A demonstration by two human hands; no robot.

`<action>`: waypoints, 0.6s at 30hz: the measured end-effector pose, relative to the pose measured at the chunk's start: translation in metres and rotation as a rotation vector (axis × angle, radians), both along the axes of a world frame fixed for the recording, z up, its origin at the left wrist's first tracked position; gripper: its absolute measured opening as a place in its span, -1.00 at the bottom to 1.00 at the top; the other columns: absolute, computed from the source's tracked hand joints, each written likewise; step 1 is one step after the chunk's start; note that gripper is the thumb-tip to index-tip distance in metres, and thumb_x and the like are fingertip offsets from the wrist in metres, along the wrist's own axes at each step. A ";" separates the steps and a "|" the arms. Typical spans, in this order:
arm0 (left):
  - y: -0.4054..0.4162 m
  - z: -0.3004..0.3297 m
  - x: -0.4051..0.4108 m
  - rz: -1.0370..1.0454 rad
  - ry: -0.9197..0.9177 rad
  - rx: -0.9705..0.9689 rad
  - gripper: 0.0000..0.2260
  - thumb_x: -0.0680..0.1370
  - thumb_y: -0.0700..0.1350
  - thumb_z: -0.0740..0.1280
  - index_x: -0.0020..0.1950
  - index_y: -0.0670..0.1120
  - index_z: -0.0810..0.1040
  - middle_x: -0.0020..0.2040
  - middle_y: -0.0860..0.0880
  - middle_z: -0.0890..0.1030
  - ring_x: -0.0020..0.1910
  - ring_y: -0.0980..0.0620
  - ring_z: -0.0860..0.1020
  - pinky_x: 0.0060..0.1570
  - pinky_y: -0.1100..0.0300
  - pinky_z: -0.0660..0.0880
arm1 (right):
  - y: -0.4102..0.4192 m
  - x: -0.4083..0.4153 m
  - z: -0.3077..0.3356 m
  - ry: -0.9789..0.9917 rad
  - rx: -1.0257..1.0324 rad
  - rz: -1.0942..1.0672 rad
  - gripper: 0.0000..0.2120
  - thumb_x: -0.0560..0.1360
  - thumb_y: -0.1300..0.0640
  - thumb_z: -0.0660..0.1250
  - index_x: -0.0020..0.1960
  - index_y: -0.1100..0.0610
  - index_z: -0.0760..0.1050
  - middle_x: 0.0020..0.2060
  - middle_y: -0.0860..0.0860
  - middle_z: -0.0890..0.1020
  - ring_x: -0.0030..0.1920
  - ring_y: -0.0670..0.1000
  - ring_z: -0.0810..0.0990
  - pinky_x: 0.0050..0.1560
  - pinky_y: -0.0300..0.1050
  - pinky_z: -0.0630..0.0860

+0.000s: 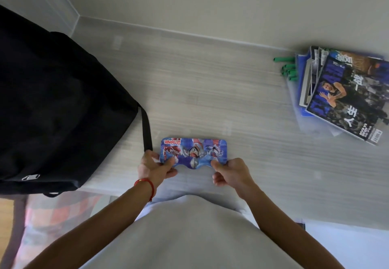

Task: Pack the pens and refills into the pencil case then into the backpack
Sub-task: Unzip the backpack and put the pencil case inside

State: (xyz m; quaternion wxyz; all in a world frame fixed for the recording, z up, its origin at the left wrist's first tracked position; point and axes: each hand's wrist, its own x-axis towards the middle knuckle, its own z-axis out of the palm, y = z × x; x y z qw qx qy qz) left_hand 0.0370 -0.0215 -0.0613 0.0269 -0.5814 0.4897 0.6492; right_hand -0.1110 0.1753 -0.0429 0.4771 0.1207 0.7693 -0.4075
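Note:
A flat blue pencil case (pixel 194 151) with cartoon hero print lies on the pale wood-grain desk (pixel 210 92), lid down. My left hand (pixel 154 166) grips its near left corner, thumb on top. My right hand (pixel 230 172) pinches its near right corner the same way. A large black backpack (pixel 54 109) stands at the left, and its strap (pixel 146 130) hangs down beside the case's left end. No pens or refills show; the case's inside is hidden.
A stack of magazines (pixel 345 98) and clear folders sits at the far right, with green clips (pixel 287 70) beside it. The desk meets a wall at the back. A patterned cushion (pixel 56 212) lies below the desk's left front edge.

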 end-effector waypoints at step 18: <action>-0.022 0.012 0.003 -0.246 0.070 -0.110 -0.88 0.58 -0.20 0.36 0.02 -0.21 0.46 -0.13 -0.19 0.72 -0.18 -0.09 0.73 -0.14 0.08 0.68 | 0.001 -0.001 0.012 0.098 0.065 0.068 -0.57 0.48 -0.14 0.44 -0.18 0.27 0.65 -0.39 0.11 0.70 -0.46 0.02 0.61 -0.43 -0.19 0.52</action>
